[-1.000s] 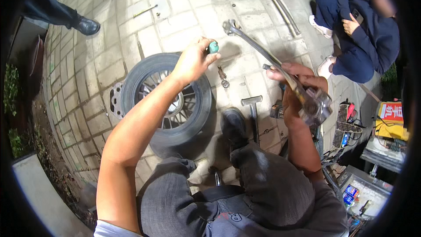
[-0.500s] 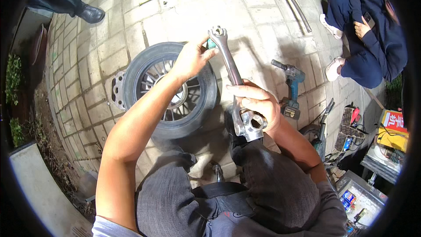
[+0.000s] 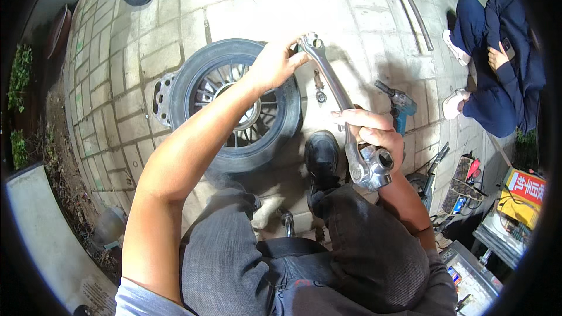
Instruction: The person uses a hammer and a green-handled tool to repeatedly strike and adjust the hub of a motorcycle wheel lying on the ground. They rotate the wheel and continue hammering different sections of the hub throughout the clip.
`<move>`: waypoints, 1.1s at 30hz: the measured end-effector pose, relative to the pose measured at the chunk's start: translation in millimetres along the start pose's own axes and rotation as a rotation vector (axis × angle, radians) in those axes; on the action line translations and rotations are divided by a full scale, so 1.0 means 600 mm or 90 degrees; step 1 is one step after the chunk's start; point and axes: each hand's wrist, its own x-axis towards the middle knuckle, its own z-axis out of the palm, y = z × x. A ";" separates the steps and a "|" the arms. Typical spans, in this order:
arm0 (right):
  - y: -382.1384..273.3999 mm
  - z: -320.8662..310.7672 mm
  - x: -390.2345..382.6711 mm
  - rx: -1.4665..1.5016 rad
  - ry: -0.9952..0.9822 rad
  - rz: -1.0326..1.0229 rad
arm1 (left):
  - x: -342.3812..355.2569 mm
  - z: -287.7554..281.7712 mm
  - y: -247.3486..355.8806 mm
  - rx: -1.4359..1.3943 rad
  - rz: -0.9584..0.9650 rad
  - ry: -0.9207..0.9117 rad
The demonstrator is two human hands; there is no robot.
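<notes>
A long, shiny silver metal tool w/ round, holed ends [image 3: 333, 82] is held up over the pale brick ground [image 3: 133, 105]. It's gripped nr its near end by the R hand [image 3: 379, 131], fingers wrapped round; a small green lump [image 3: 295, 48] seems pinched by the L hand [image 3: 278, 64], mostly hid at the far end. The tool's best kept still, fingertips clear of holes. A black rubber tyre on a spoked metal wheel [image 3: 288, 126] & a black shoe [image 3: 321, 155] are in the way below; a blue-black power tool [image 3: 401, 105] is seen to the right.
</notes>
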 end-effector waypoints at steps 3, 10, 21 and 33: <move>0.000 -0.003 0.004 -0.005 -0.006 0.063 | 0.004 0.007 -0.025 -0.048 0.032 0.007; 0.004 -0.023 -0.013 -0.342 -0.163 0.042 | 0.001 0.000 0.012 -0.061 -0.038 -0.018; 0.039 0.005 -0.020 -0.354 -0.163 -0.133 | -0.106 0.017 0.165 -0.714 -0.453 -0.049; 0.033 -0.067 -0.177 -0.659 0.107 0.333 | -0.127 0.029 0.118 -0.550 -0.422 0.025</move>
